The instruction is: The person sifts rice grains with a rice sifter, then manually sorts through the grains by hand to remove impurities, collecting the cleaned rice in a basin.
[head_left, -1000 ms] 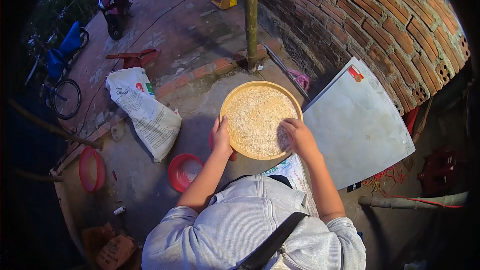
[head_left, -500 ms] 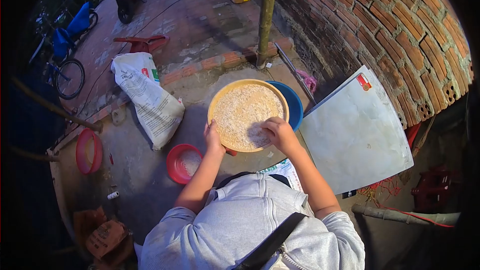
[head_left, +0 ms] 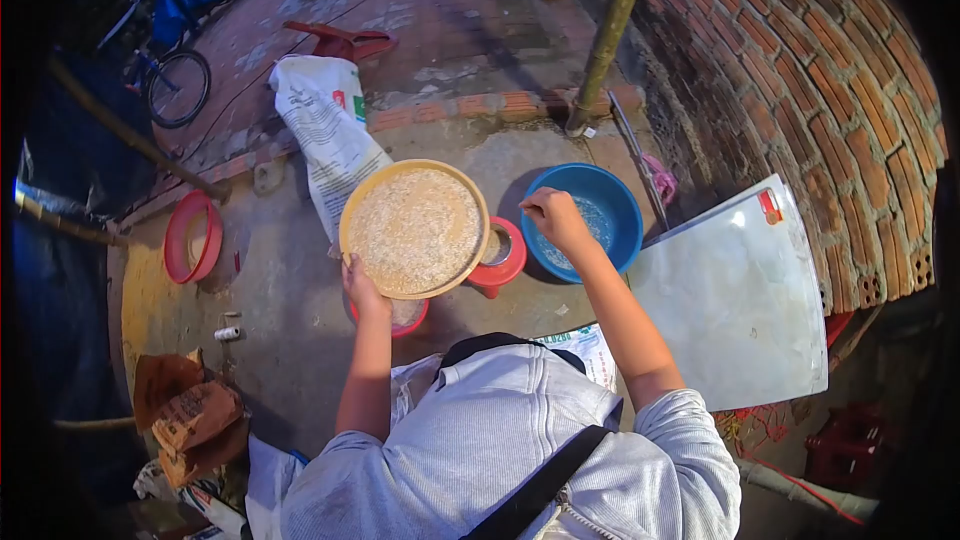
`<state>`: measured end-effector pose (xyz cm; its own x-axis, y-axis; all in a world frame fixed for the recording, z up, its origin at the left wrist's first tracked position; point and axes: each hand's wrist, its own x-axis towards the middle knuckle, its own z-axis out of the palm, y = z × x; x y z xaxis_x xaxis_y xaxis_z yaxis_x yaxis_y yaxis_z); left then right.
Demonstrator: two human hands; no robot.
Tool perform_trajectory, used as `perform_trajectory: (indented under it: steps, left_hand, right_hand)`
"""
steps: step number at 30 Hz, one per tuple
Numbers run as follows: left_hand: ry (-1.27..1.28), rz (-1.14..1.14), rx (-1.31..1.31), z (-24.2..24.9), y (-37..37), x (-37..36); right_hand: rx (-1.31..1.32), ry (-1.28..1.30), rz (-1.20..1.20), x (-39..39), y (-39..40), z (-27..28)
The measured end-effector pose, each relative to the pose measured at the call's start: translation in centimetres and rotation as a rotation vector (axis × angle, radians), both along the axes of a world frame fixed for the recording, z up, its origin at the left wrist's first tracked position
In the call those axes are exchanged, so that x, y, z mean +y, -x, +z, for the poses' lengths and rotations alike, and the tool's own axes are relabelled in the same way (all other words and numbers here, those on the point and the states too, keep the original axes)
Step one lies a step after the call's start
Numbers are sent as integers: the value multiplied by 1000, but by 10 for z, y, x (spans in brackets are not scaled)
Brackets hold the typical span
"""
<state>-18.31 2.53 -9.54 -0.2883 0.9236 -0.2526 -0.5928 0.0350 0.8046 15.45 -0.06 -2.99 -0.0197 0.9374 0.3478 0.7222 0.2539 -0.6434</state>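
Observation:
My left hand grips the lower left rim of a round yellow tray spread with pale flakes or grain. The tray is held up over the ground, partly covering a small pink-red bowl with pale contents. My right hand is over the left part of a blue basin, its fingers pinched together; what they hold, if anything, is too small to name. Pale bits lie in the basin. Between tray and basin stands a red stool with a round metal-rimmed item on it.
A white sack lies beyond the tray. To the left are a pink-red basin, a white roll and brown paper bags. A grey-white board, a bamboo post and a brick wall are at right.
The tray has moved left with my left hand, uncovering the red stool and more of the blue basin. My right hand has left the tray and is now over the basin. The view has shifted.

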Motion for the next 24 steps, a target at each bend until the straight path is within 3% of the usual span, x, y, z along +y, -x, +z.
perform_trajectory:
  steps: [4,6,9,14,16,17,19,20,22,24]
  left_hand:
    - [64,118,27,13,25,-9]
    - [96,156,35,11,33,-10]
    - [82,170,48,5,42,-9]
    - [45,114,94,-9,40,-18]
    - [77,65,59,-9,25,-23]
    - [111,15,29,-7,15,-26]
    - [79,-67,1,-5,-6,-28]
    - [86,-141,17,-6,-17,-27]
    - [107,-298,32,3,-43,-28]
    - [104,-417,32,17,-68,-28]
  right_hand:
    - [-26,38,12,31,13,-48]
    - [-136,154,134,41,13,-63]
    - [-60,275,267,39,10,-83]
    - [49,328,89,2,-10,-109]
    - [348,522,68,-23,-16,-95]
    - [342,516,64,-35,-14,-80]
    - [984,810,-153,-56,-5,-52]
    - [987,798,-159,-64,-7,-51]
    - [1373,716,-53,-79,-11,-50]
    - [1431,587,-202,-94,-12,-50]
